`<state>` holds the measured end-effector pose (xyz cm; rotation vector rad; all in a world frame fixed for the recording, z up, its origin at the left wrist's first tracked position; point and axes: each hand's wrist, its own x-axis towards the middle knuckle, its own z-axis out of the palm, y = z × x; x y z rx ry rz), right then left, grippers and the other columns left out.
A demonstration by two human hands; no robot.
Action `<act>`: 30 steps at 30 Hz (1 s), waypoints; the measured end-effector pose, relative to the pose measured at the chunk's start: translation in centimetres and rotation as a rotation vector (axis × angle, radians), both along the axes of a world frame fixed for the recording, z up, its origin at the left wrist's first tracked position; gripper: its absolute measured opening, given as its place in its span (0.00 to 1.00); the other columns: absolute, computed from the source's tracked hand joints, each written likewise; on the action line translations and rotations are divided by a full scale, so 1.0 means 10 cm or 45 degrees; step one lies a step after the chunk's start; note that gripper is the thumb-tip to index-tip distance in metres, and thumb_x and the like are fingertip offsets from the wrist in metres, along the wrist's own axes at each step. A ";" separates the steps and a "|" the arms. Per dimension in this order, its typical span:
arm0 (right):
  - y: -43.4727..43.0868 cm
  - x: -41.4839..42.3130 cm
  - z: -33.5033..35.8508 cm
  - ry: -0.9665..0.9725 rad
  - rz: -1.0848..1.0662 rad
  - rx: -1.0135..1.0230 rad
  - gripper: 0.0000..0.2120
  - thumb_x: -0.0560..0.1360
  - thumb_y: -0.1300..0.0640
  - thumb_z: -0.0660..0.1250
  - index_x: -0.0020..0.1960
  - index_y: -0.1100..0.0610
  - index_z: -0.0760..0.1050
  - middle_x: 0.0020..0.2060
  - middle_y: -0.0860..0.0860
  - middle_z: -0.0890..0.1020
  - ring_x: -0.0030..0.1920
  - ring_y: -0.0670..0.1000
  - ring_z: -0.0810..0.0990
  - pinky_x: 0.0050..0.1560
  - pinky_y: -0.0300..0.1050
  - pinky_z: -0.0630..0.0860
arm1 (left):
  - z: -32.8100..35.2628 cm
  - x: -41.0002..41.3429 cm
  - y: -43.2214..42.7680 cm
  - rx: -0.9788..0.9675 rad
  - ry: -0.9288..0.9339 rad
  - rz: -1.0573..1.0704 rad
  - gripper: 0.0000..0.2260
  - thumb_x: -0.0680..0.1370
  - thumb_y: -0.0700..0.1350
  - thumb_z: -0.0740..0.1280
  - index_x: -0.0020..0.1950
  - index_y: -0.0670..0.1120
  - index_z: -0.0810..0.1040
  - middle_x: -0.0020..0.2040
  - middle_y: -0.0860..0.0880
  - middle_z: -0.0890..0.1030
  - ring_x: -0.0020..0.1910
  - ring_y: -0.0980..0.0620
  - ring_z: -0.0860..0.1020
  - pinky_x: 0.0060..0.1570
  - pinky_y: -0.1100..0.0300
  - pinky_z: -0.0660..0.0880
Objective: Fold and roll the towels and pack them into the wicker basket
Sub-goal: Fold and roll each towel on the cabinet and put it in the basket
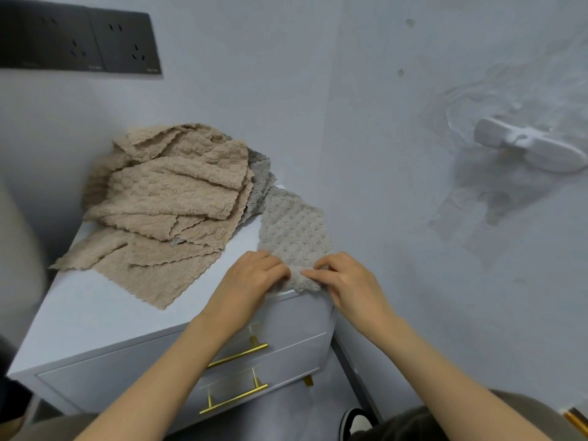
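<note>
A narrow folded grey towel [294,230] lies on the right part of the white cabinet top [105,316], its near end at the front edge. My left hand [254,278] and my right hand [343,278] both pinch that near end, fingers curled over a small rolled-up bit of cloth. A heap of several beige towels [168,198] lies rumpled at the back left of the cabinet, with a darker grey towel [259,176] showing under its right side. No wicker basket is in view.
The cabinet stands against a pale wall and has two drawers with gold bar handles [237,356]. Dark wall sockets [79,39] sit at the upper left. A white wall hook [531,148] sticks out on the right. My shoe [354,421] shows on the floor.
</note>
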<state>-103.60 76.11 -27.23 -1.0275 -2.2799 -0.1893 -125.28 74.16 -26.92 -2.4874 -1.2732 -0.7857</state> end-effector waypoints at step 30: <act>0.10 0.10 0.20 0.885 -0.232 -1.250 0.03 0.75 0.57 0.69 0.49 0.53 0.80 0.44 0.53 0.85 0.45 0.46 0.82 0.48 0.37 0.73 | 0.13 -0.15 -0.06 -0.823 -0.884 0.364 0.04 0.80 0.47 0.63 0.53 0.49 0.75 0.36 0.53 0.81 0.34 0.59 0.77 0.34 0.66 0.68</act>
